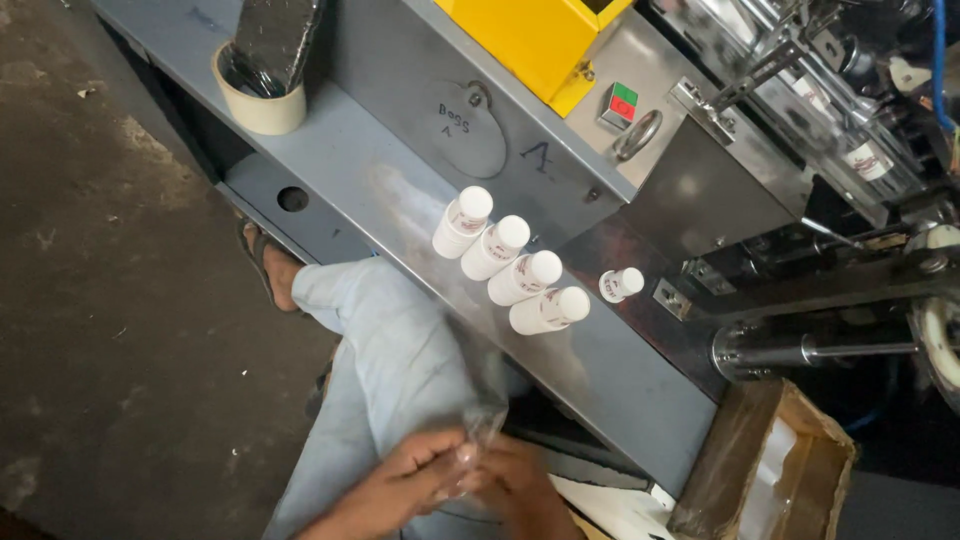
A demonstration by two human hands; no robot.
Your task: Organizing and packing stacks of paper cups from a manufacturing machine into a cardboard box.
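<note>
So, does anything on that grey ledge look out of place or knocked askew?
One small white bottle stands apart from the neat row of four white bottles on the grey ledge, off to their right. Nothing is spilled or visibly damaged. Both hands, the left hand and the right hand, pinch a clear plastic bag.

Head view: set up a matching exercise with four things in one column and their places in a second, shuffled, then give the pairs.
Things:
1. Tape roll
2. Four bottles
3. Cardboard box
4. Clear bag

Places:
A. In a row on the grey shelf
B. Between both hands, left hand and right hand
C. At the shelf's far end, with dark wrap inside
D. Below the machine, lower right

Pairs: 1-C, 2-A, 3-D, 4-B
</note>
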